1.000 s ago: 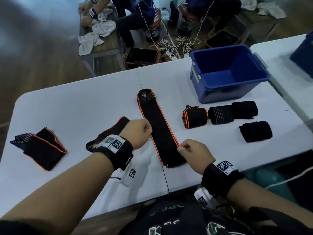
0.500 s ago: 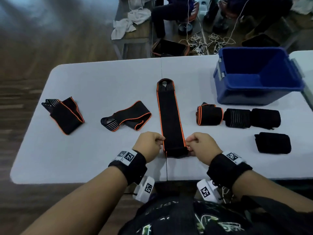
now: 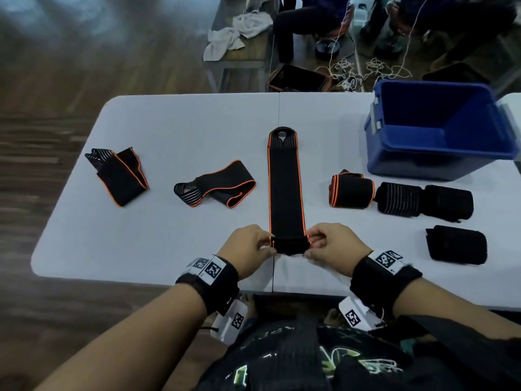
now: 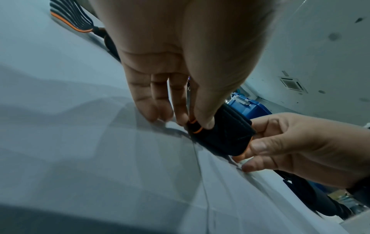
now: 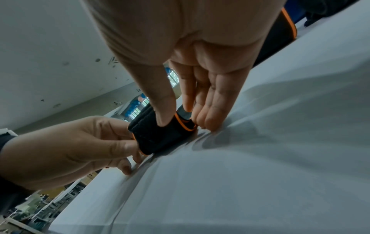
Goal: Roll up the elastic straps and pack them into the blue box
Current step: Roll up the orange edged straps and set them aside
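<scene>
A long black strap with orange edges [image 3: 285, 187] lies flat down the middle of the white table [image 3: 169, 122], its loop end far from me. Its near end is folded over into a small roll [image 4: 222, 134] [image 5: 160, 134]. My left hand [image 3: 251, 249] pinches the roll's left side between thumb and fingers; my right hand [image 3: 329, 246] pinches its right side. Several rolled straps [image 3: 351, 190] lie to the right, in front of the open blue box [image 3: 434, 131]. Two unrolled straps [image 3: 217, 184] [image 3: 118, 173] lie to the left.
The table's near edge runs just under my wrists. Beyond the far edge are a bench with white cloths [image 3: 236, 29], dark trays and tangled cables [image 3: 355, 71] on the floor, and seated people's legs.
The strap has been straightened to point away from me, and both hands have come together at its near end, which is now folded into the start of a roll.
</scene>
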Demonstrator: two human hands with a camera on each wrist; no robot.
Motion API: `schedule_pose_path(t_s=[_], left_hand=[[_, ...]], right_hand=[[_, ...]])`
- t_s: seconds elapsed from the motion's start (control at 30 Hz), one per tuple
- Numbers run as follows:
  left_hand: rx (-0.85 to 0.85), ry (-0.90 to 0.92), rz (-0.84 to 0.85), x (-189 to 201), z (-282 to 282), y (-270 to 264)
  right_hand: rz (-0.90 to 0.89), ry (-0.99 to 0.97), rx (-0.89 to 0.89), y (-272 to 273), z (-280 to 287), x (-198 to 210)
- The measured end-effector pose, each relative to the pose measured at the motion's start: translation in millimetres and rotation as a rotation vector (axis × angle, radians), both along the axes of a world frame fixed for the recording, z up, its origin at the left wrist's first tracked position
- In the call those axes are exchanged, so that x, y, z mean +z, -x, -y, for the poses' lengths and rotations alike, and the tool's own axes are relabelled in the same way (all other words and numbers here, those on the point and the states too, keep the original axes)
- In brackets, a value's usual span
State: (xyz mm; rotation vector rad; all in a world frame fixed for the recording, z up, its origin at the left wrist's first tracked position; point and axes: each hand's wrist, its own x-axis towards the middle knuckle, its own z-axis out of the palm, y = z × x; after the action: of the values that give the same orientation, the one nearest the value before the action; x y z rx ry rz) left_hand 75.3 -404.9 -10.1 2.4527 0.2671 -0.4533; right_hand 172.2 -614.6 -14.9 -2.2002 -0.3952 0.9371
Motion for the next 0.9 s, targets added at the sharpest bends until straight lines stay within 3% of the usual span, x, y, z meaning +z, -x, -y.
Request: schedule_pose_path(t_s=[0.17, 0.63, 0.73, 0.83, 0.9], left_hand=[[0.08, 0.011, -0.014, -3, 4, -3], [0.137, -0.081, -0.051, 1, 16, -11], [0.217, -0.121, -0.037, -2, 15, -16], [0.331, -0.022, 0.02, -2, 15, -18], [0.311, 0.003, 0.047, -1, 16, -18]], right_hand=[[0.154, 0.086, 0.084, 1, -5, 1], [-0.017, 0.032, -0.171, -1, -16, -6], [0.012, 0.04, -0.124, -2, -17, -3], [0.061, 0.056, -0.082, -4, -20, -7], [0.138, 0.104, -0.027, -6, -21, -7]])
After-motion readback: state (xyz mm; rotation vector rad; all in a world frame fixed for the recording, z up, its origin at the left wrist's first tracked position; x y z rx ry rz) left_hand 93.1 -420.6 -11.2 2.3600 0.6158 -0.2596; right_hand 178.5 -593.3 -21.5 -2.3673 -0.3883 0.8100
